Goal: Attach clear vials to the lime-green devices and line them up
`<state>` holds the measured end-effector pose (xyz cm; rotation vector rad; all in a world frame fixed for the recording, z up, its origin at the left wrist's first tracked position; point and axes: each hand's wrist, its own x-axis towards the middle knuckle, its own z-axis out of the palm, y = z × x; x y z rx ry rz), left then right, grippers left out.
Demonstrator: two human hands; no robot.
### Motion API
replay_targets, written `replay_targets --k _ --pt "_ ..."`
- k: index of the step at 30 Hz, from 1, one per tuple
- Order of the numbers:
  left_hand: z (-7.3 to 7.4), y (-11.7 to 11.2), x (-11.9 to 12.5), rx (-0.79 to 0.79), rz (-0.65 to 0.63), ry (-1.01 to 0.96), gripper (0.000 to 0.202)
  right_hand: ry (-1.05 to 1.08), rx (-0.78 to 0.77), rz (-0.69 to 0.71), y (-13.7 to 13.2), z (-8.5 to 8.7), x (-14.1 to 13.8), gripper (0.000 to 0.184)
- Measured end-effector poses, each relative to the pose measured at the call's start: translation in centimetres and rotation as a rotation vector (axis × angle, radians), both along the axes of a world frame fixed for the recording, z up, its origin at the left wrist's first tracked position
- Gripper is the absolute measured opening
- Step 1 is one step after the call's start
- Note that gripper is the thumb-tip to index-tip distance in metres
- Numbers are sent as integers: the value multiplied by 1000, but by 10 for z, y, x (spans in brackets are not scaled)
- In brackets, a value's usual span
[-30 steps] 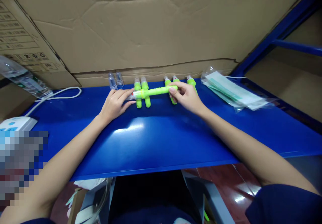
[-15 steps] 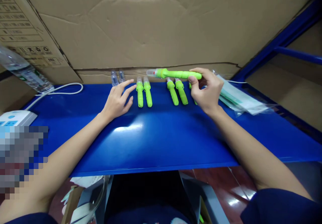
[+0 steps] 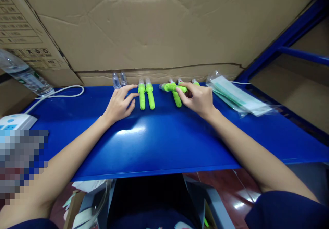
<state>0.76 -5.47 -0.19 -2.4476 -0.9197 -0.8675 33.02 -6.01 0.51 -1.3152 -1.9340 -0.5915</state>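
Right hand (image 3: 199, 98): grasps one green pen (image 3: 172, 87) near its rear end, thumb and fingertips closed on the barrel; the pen lies crosswise over the right group of pens (image 3: 177, 97), its clear-capped tip pointing left.
Left hand (image 3: 119, 103): released, palm down on the counter (image 3: 164, 136), fingers spread, fingertips just beside the left pair of pens (image 3: 145, 97); it holds nothing.
Held pen, position: low over the far part of the counter, touching or nearly touching the pens beneath it; which of the two cannot be told from this view.
Pens at rest: two lie side by side, caps toward the cardboard wall (image 3: 154, 26); to the right, at least three more, partly hidden by the right hand.
Loose caps (image 3: 119, 80): two clear caps stand upright at the back edge, left of the pens.
Surroundings: bagged flat packets (image 3: 238, 95) at far right; a white cable (image 3: 61, 92), a plastic bottle (image 3: 24, 74) and a white device (image 3: 15, 121) at far left.
Step in hand (judged): setting the held pen down among the right group.
Good practice: turn the barrel parallel to its neighbours before letting go, cap toward the wall; lower it into an open gap rather than across the others, so none is knocked into rolling; keep the grip light and the left hand flat, out of the way of the row.
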Motion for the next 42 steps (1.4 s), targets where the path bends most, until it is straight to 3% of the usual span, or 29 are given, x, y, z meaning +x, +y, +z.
replay_targets --k 7,19,42 --pt "0 0 0 -17 4 24 28 -79 -173 3 -5 3 -5 37" --pt "0 1 0 -51 7 46 26 -319 -501 186 -10 -9 -20 29" --pt "-2 5 -6 -22 7 74 23 -311 -558 282 -10 -17 -32 43"
